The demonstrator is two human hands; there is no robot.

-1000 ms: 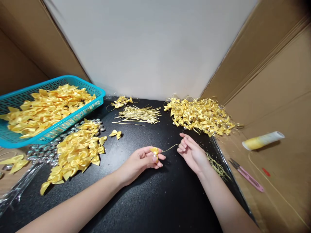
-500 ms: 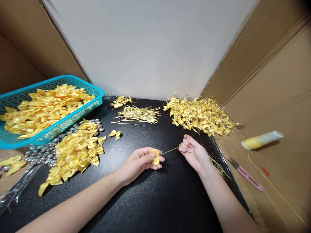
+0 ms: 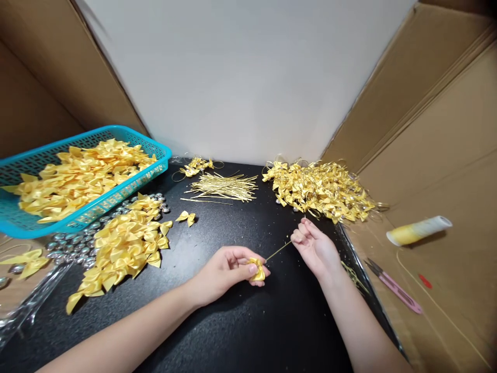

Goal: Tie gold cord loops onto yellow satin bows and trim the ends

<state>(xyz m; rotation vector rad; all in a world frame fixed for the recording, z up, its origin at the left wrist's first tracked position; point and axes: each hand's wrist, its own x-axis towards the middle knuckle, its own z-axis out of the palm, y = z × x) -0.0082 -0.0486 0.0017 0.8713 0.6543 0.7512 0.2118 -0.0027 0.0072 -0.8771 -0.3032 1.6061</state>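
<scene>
My left hand (image 3: 233, 272) pinches a yellow satin ribbon bow (image 3: 257, 270) between thumb and fingers, above the black tabletop. From the bow a thin gold cord (image 3: 278, 250) runs taut, up and right, to my right hand (image 3: 315, 246). The fingers of that hand are closed on the cord's other end. Left of my hands a single loose bow (image 3: 186, 217) lies apart from a heap of yellow bows (image 3: 128, 248). Cut lengths of gold cord (image 3: 225, 186) are bundled beyond my hands.
A blue basket (image 3: 166, 155) full of bows stands at the left, by many silvery beads (image 3: 72, 246). Finished-looking bows with cord loops (image 3: 322, 189) are piled at the back right. Pink thread snips (image 3: 396, 290), a cardboard-like tube (image 3: 419, 231) and a red scrap (image 3: 425, 281) lie at the right.
My left hand has shifted slightly right and toward me with the bow, which is now turned. My right hand has moved slightly right, and the cord slants more steeply.
</scene>
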